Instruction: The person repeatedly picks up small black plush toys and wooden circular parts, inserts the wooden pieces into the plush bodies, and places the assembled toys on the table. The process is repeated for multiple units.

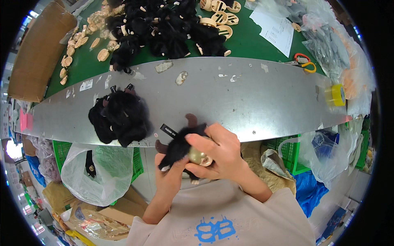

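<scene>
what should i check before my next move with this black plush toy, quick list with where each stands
1. Black plush toy steadied by the left hand: ok, thumb pressing on the fur.
2. Glossy pale-gold rounded piece under control: ok, between the right hand's thumb and fingers.
3. That piece firmly fixed to the toy: cannot tell, fingers and fur hide the join.
4. Brown horns free of the fingers: ok, both stick out.
5. Black tag uncovered: ok, it juts out between the horns.
6. Scissors away from the hands: ok, lying at the far right.
</scene>
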Demonstrator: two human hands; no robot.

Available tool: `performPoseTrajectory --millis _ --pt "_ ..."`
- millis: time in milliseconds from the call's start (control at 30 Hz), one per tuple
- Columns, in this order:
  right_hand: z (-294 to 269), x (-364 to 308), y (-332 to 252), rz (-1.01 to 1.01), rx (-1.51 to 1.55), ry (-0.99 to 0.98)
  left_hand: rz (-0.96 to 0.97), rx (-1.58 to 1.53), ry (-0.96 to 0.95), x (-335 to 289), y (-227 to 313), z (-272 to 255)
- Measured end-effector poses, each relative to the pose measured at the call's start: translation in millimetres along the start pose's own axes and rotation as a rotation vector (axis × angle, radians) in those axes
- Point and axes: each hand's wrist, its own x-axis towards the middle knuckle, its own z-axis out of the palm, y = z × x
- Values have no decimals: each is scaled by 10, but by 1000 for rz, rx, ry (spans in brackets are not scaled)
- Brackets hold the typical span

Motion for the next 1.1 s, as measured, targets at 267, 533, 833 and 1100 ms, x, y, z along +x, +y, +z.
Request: performPoseTrajectory --millis 267,533,833,1100 --pt "-53 8 46 134 273 117 -131 -94 -152 86 111 137" --pt "-48 -51 45 217 454 142 -260 -330 -242 39 80 198" --pt "4 -19 149 191 455 112 -212 -310 -339 14 -37 59" --pt "-54 -9 44 136 403 153 -87 -30 -150 29 189 230"
